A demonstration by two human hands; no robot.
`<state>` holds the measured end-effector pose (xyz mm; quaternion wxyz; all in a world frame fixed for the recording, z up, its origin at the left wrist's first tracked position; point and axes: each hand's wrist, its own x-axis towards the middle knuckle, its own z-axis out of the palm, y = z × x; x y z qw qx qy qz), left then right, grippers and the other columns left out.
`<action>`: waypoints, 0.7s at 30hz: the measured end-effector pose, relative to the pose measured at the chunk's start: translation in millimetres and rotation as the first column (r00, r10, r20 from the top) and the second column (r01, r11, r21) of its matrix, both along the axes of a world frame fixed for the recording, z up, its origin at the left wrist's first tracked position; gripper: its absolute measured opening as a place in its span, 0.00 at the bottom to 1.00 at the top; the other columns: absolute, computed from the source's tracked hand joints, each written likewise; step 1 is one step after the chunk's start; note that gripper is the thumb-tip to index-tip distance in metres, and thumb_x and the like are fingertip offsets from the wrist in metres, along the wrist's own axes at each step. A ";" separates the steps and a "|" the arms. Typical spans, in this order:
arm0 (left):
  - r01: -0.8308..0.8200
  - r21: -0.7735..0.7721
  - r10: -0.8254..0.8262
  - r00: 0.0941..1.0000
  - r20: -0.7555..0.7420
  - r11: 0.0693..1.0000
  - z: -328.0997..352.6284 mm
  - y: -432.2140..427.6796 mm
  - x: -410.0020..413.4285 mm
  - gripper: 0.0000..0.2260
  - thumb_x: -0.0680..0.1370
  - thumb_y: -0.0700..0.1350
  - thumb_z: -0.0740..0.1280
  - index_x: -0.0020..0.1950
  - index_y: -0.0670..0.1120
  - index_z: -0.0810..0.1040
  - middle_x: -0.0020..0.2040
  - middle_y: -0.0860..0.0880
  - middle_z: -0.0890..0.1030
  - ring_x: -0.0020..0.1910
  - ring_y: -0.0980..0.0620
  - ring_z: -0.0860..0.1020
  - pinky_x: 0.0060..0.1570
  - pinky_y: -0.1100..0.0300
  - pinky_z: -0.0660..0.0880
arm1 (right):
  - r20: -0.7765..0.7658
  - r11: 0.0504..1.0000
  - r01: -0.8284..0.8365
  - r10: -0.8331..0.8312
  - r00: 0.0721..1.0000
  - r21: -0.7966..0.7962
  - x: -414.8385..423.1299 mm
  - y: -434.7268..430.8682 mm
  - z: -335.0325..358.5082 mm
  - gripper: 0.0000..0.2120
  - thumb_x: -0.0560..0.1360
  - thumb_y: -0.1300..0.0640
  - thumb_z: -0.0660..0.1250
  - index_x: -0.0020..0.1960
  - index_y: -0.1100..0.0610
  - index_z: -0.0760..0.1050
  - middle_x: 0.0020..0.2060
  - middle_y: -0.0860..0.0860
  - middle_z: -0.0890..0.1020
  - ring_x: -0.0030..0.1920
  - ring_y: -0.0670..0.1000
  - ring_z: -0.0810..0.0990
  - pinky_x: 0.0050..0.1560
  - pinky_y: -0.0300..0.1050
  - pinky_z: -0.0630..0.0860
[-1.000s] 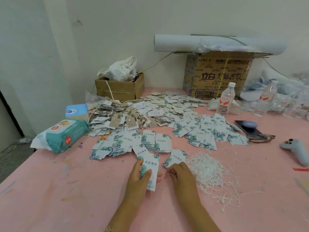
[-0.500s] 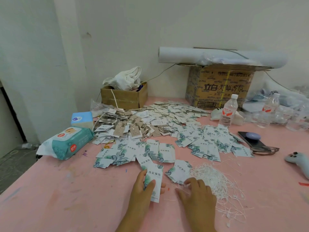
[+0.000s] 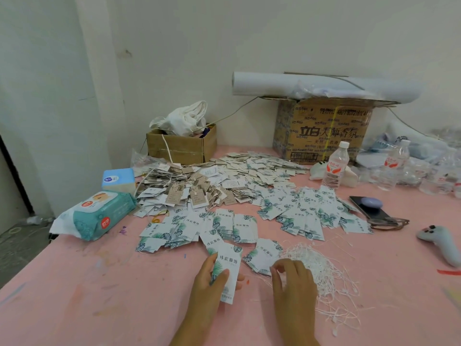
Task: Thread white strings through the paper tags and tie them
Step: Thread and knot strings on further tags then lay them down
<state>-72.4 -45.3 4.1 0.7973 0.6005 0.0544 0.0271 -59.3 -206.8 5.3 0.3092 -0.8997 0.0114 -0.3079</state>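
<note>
One tag (image 3: 229, 264): I see left hand (image 3: 208, 279) pinching it, thumb on its face.
Right hand (image 3: 294, 283): moved from tag to string pile (image 3: 321, 273); fingers curled, grip unclear.
Meaning: I judge string pickup underway; threading not begun.

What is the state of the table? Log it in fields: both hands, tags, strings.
left hand: grips a white leaf-printed paper tag
right hand: fingers curled at edge of tangled white string pile; grip unclear
string pile: lies on pink table, right of held tag
loose leaf-printed tags: spread behind both hands
</note>
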 end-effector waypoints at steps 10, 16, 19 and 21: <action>0.121 -0.320 -0.128 0.992 -0.001 0.940 8.8 -0.8 -6.0 0.14 0.78 0.34 0.62 0.63 0.40 0.75 0.54 0.39 0.84 0.47 0.41 0.84 0.41 0.55 0.82 | 0.028 0.887 -0.459 0.461 0.887 -0.044 -1.7 6.8 -5.5 0.05 0.75 0.59 0.68 0.45 0.50 0.75 0.37 0.38 0.73 0.38 0.40 0.70 0.42 0.42 0.70; 0.154 -0.273 -0.169 0.985 -0.031 0.950 5.3 -2.4 -7.8 0.11 0.79 0.34 0.62 0.60 0.41 0.77 0.53 0.39 0.84 0.45 0.44 0.85 0.39 0.54 0.83 | 0.027 0.873 -0.488 0.488 0.872 -0.013 1.5 6.0 -4.8 0.06 0.75 0.57 0.68 0.45 0.46 0.75 0.39 0.33 0.71 0.37 0.36 0.70 0.41 0.39 0.69; 0.116 -0.271 -0.126 0.992 -0.018 0.955 2.1 -0.9 -5.2 0.10 0.79 0.33 0.63 0.59 0.39 0.77 0.52 0.38 0.84 0.46 0.43 0.85 0.40 0.58 0.82 | 0.078 0.886 -0.459 0.454 0.887 0.062 1.8 3.1 -2.6 0.13 0.74 0.58 0.71 0.44 0.42 0.71 0.38 0.34 0.73 0.37 0.38 0.71 0.41 0.37 0.68; 0.113 -0.211 -0.119 0.993 -0.017 0.971 -0.1 -1.4 -3.6 0.11 0.77 0.34 0.65 0.59 0.40 0.78 0.52 0.40 0.85 0.46 0.45 0.84 0.43 0.58 0.82 | 0.076 0.875 -0.482 0.478 0.875 0.049 0.8 3.2 -2.1 0.09 0.73 0.58 0.71 0.43 0.46 0.74 0.39 0.35 0.73 0.38 0.37 0.71 0.41 0.38 0.69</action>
